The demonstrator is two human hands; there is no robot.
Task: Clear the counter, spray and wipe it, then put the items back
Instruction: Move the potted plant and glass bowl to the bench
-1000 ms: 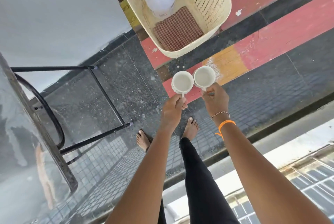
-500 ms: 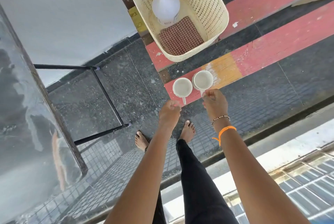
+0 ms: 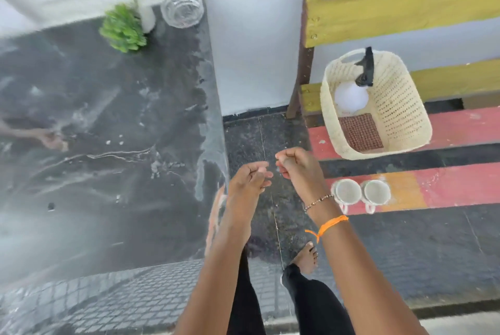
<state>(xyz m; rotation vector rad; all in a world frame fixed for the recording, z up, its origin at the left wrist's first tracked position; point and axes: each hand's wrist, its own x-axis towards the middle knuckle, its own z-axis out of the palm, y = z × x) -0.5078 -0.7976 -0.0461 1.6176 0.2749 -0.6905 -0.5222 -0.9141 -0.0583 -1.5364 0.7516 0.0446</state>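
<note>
Head view: both hands hang empty in front of the body, just off the counter point(image 3: 108, 145) edge. Left hand point(image 3: 247, 181) has fingers loosely curled, tips near thumb, holding nothing. Right hand point(image 3: 295, 162) the same, loosely curled, nothing in it.

Landmark is the counter, a dark glossy slab filling the left side. On its far end, near the wall: plant point(image 3: 123, 28) and glass jar point(image 3: 181, 8), side by side, jar to the right of the plant. Both not yet cleared. Rest of the counter top shows smears and glare, blurred.

Right of the counter, on the painted bench point(image 3: 446, 188): two cups point(image 3: 359, 192) touching, handles toward the person. Behind them a basket point(image 3: 378, 104) with spray bottle point(image 3: 351, 96) and checked cloth point(image 3: 361, 133) inside.

Key relation, as a judgement: the remaining items lie ahead and to the left of both hands, well apart, at the far counter end. The left hand is nearer the counter side, so it likely takes the plant; the jar falls to the right hand. Reach goes forward over the slab. Clearing looks partly done; spraying comes later.
</note>
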